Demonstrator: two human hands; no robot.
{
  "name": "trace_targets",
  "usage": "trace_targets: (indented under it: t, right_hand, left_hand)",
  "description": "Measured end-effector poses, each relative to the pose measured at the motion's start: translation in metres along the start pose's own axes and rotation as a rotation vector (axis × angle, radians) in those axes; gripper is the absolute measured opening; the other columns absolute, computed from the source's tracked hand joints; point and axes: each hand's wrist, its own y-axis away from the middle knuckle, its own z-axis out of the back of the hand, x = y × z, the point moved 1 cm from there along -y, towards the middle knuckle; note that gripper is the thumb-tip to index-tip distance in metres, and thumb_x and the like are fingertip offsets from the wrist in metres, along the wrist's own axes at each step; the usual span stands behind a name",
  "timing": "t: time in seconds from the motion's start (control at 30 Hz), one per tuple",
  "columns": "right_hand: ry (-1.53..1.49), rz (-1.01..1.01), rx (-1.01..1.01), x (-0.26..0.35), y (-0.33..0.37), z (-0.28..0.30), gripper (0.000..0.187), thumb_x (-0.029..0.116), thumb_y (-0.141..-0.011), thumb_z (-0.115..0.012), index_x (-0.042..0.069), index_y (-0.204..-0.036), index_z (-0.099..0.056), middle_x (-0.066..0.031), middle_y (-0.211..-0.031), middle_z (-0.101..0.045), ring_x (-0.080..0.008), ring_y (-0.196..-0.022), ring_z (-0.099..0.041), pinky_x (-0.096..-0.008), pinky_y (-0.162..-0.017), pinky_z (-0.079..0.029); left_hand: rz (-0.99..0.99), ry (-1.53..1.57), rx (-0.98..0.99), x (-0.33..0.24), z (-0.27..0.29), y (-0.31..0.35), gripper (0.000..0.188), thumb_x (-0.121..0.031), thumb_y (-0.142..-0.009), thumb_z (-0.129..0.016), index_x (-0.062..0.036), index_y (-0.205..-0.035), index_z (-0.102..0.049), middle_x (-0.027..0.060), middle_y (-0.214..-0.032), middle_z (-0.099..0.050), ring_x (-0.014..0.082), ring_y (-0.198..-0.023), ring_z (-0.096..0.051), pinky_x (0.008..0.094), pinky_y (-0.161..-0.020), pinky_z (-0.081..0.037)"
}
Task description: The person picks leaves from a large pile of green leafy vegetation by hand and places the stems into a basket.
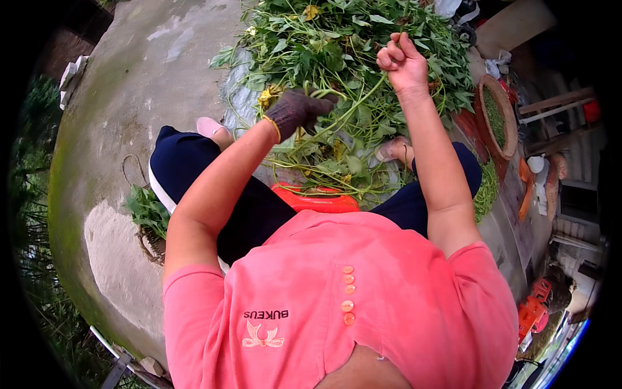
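A heap of leafy green vines (350, 39) lies on the ground in front of me, with some yellowed leaves among it. My left hand (299, 111), in a dark glove with a yellow cuff, is closed around a long vine stem (360, 101) at the near side of the heap. That stem slants up toward my right hand (406, 63), which is bare and raised over the heap's right part. Its fingers are curled in a pinch on the stem, and a thin piece sticks up past the thumb. More loose stems (324, 172) trail between my feet.
A grey plastic sheet (238, 97) lies partly under the heap. Between my legs is an orange-red plastic thing (317, 200). At left stands a woven basket of leaves (150, 214); at right, a round tray (512, 133) holding small green pieces, beside wooden boards and clutter.
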Motion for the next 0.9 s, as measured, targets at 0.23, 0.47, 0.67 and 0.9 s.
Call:
trace_targets:
  t: [0.23, 0.47, 0.67, 0.9]
  right_hand:
    - [-0.184, -0.092, 0.128, -0.051, -0.046, -0.048, 0.029, 0.037, -0.094, -0.064, 0.008, -0.096, -0.063, 0.0009, -0.059, -0.039, -0.0217, -0.063, -0.049, -0.0328, -0.061, -0.035]
    - [1.348, -0.530, -0.074, -0.071, 0.007, -0.065, 0.051, 0.052, -0.085, -0.068, 0.002, -0.090, -0.065, -0.0060, -0.073, -0.063, -0.0113, -0.058, -0.056, -0.0252, -0.053, -0.046]
    - [0.894, -0.445, -0.013, -0.124, 0.052, -0.045, 0.023, 0.021, -0.095, -0.060, 0.000, -0.086, -0.066, -0.0011, -0.061, -0.056, -0.0087, -0.052, -0.052, -0.0265, -0.047, -0.042]
    - [1.209, -0.063, 0.091, -0.113, 0.063, -0.060, 0.022, 0.024, -0.092, -0.064, 0.003, -0.085, -0.068, -0.0070, -0.061, -0.059, -0.0153, -0.054, -0.054, -0.0306, -0.055, -0.044]
  left_hand:
    - [0.130, 0.545, 0.524, -0.003, -0.011, 0.009, 0.043, -0.018, -0.088, -0.069, -0.0006, -0.126, -0.059, 0.0003, -0.067, -0.053, 0.0115, -0.058, -0.054, 0.0266, -0.052, -0.042]
    - [-0.426, -1.061, -0.176, 0.009, 0.042, -0.018, 0.060, -0.023, -0.064, -0.086, -0.0210, -0.120, -0.066, 0.0062, -0.079, -0.067, 0.0218, -0.066, -0.063, 0.0374, -0.057, -0.048]
    - [-0.468, -1.049, -0.241, 0.034, 0.067, -0.026, 0.039, -0.021, -0.073, -0.081, -0.0235, -0.112, -0.072, 0.0027, -0.077, -0.068, 0.0195, -0.067, -0.066, 0.0357, -0.065, -0.053]
    - [-0.315, -0.854, -0.403, 0.002, 0.090, 0.001, 0.016, -0.024, -0.085, -0.071, -0.0170, -0.098, -0.078, 0.0056, -0.076, -0.070, 0.0169, -0.059, -0.064, 0.0324, -0.053, -0.049]
